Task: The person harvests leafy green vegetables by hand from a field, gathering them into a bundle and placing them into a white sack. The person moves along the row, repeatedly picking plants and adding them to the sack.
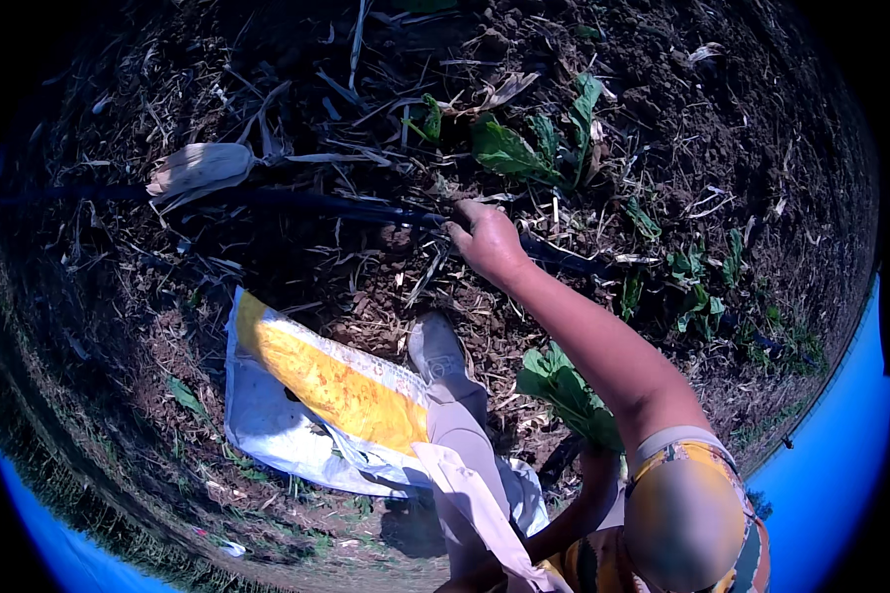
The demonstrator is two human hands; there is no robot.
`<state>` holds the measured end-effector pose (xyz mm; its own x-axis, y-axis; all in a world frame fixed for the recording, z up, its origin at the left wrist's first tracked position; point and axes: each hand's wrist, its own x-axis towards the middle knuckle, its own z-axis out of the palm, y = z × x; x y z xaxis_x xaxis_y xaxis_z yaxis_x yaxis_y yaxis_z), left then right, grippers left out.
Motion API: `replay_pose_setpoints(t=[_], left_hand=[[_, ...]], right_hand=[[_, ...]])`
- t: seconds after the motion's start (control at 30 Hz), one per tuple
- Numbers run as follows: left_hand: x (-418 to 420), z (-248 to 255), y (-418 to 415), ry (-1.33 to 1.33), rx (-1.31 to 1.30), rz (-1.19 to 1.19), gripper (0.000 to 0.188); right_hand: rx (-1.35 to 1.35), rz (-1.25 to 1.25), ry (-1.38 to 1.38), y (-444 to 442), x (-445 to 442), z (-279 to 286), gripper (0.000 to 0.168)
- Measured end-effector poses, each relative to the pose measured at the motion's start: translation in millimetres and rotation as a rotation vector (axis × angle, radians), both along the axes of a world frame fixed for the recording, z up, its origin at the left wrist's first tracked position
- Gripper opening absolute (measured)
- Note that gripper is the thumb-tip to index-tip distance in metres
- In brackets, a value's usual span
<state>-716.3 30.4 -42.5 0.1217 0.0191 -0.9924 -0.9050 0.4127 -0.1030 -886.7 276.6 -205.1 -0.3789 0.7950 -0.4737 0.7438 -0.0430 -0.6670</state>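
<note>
My right hand (487, 241) reaches far forward over the soil, its thumb and forefinger closed around a black hose (397, 215), probably an irrigation line. The hose runs off to the left and continues past my hand to the right. Low under my right arm, in shadow, my left hand (599, 461) is closed on a bunch of green leaves (569, 393); its fingers are mostly hidden. Beyond the hose grow broad-leaved green plants (515, 152). A white-and-yellow woven plastic sack (334, 378) lies against my leg (463, 422).
A dry corn husk (204, 170) lies across the hose on the left. Straw and dry stalks litter the brown soil (660, 96). More small green plants (693, 274) stand at the right. My shoe (436, 345) is planted beside the sack. Grass (67, 482) edges the lower left.
</note>
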Motion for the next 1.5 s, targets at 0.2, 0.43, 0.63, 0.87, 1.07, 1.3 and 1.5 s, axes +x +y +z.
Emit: replay_pose_setpoints(t=[0.2, 0.43, 0.63, 0.87, 1.07, 1.3, 1.5], left_hand=[[3.7, -1.8, -1.3, 0.037, 0.016, -0.003, 0.015], [17.2, 26.4, 17.5, 0.036, 0.006, -0.027, 0.017], [22.9, 14.3, 12.0, 0.143, 0.048, 0.011, 0.024], [24.1, 18.0, 15.4, 0.037, -0.094, 0.044, 0.017], [26.4, 23.6, 1.6, -0.068, -0.133, 0.034, 0.012], [62.1, 1.4, -58.6, -0.032, -0.096, -0.321, 0.019], [-23.1, 17.2, 0.5, -0.196, -0.057, -0.003, 0.028]], right_hand=[[-0.629, -0.063, -0.098, -34.9, 153.7, 103.5, 0.022], [-1.180, -0.123, -0.249, -104.8, 262.1, 210.1, 0.022], [-1.109, -0.362, -0.052, -135.7, 268.4, 174.5, 0.018], [-1.004, -0.680, -0.054, -129.1, 282.2, 145.3, 0.012], [-0.770, -0.538, 0.018, -82.4, 257.5, 95.5, 0.015], [-0.599, -0.137, 0.214, -73.8, 128.2, 31.5, 0.020], [-0.210, 0.066, -0.261, -106.5, 71.9, -74.1, 0.034]])
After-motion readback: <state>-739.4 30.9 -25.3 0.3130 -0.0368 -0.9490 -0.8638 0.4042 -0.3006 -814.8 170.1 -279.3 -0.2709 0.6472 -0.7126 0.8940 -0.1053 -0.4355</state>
